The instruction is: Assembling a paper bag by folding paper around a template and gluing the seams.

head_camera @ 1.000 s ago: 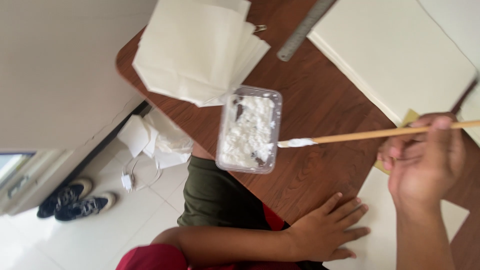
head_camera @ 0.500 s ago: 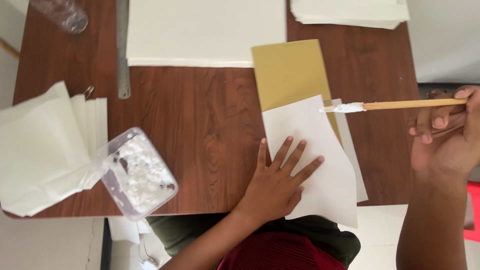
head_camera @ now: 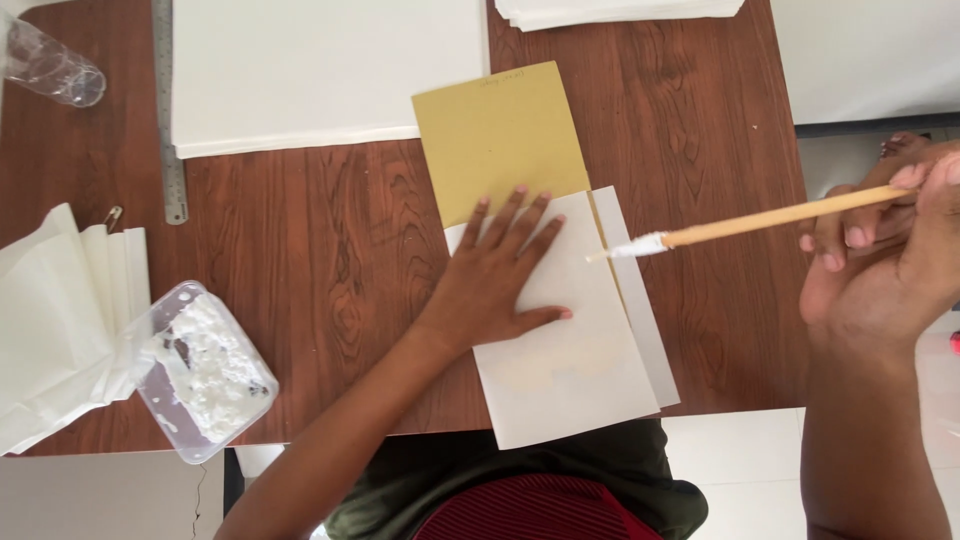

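My left hand (head_camera: 500, 270) lies flat, fingers spread, on a white sheet of paper (head_camera: 570, 370) that partly covers a mustard-yellow card (head_camera: 495, 135) on the brown wooden table (head_camera: 330, 250). My right hand (head_camera: 880, 260) grips a wooden-handled brush (head_camera: 740, 225). Its white, paste-laden tip rests near the paper's right edge. A second white sheet sticks out from under the top one on the right.
A clear plastic tub of white paste (head_camera: 205, 370) sits at the table's front left beside a stack of folded white papers (head_camera: 60, 310). A metal ruler (head_camera: 168, 110), a large white sheet (head_camera: 320, 70), a clear plastic cup (head_camera: 55, 70) and more paper (head_camera: 620, 10) lie further back.
The view swung from the paste tub to the paper. The brush came from the tub to the sheet's right edge, and my left hand slid further up the paper.
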